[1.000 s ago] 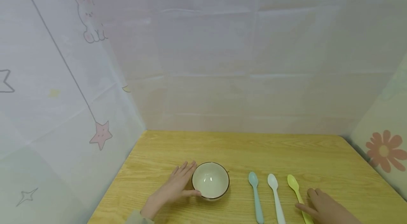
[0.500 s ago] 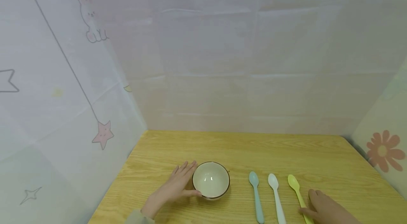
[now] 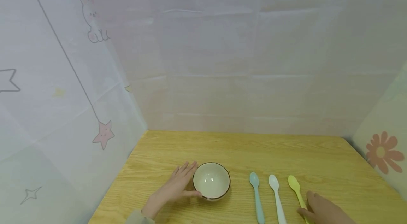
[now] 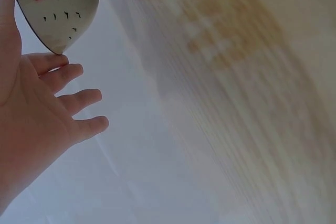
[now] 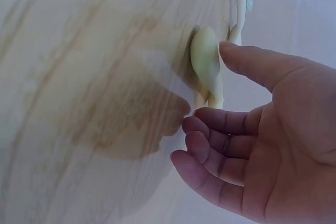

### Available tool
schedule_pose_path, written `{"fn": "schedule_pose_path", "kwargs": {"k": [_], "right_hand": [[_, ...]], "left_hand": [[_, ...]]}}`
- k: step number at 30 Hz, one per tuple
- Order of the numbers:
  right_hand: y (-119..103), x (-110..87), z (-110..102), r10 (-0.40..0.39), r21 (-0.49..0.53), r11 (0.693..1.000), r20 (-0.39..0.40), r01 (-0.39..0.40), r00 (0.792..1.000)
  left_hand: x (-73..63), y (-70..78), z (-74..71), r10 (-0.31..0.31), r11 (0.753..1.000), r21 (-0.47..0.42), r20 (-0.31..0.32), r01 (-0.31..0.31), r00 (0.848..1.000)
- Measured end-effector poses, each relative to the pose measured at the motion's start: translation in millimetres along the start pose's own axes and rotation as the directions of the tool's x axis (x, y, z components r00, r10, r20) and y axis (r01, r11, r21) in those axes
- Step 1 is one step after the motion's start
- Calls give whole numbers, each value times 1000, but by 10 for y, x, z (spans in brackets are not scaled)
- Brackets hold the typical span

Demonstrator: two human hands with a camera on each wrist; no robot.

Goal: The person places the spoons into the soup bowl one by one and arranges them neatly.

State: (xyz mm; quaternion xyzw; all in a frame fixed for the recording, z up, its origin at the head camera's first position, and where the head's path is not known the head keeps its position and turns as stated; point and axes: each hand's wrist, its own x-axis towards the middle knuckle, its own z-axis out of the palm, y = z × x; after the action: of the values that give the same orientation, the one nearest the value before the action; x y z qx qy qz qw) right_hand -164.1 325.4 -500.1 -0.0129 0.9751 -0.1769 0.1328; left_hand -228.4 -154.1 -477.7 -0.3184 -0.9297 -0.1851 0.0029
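In the head view a cream bowl with a dark rim (image 3: 211, 181) stands upright on the table, its inside bare. My left hand (image 3: 176, 187) lies at its left side with fingers stretched out, the thumb at the near rim. The left wrist view shows fingers of that hand (image 4: 44, 108) spread, one touching the bowl (image 4: 68, 11), which has a painted pattern. A yellow spoon (image 3: 294, 183) lies to the right. My right hand (image 3: 327, 211) is over its handle, thumb to the left. In the right wrist view, thumb and loosely bent fingers stand apart around the yellow spoon (image 5: 205, 53).
A white spoon (image 3: 276, 195) and a pale teal spoon (image 3: 257, 195) lie between the bowl and the yellow spoon, roughly parallel. Printed cloth walls (image 3: 203, 75) enclose the wooden table (image 3: 241, 149) at the back and both sides.
My right thumb has drawn a little closer to the fingers at the yellow spoon's handle. The left hand and bowl stay put; the head view shifts slightly.
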Motion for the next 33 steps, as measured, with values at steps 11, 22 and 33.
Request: {"fn": "schedule_pose_path", "kwargs": {"k": [11, 22, 33], "right_hand": [[-4, 35, 28, 10, 18, 1000, -3, -10, 1000], [-22, 50, 38, 25, 0, 1000, 1, -25, 1000], [-76, 24, 5, 22, -34, 999, 1, -22, 1000]], "left_hand": [[0, -2, -3, 8, 1000, -4, -1, -8, 1000], [21, -8, -19, 9, 999, 54, -16, -8, 1000], [9, -23, 9, 23, 998, 52, -21, -22, 1000]]}}
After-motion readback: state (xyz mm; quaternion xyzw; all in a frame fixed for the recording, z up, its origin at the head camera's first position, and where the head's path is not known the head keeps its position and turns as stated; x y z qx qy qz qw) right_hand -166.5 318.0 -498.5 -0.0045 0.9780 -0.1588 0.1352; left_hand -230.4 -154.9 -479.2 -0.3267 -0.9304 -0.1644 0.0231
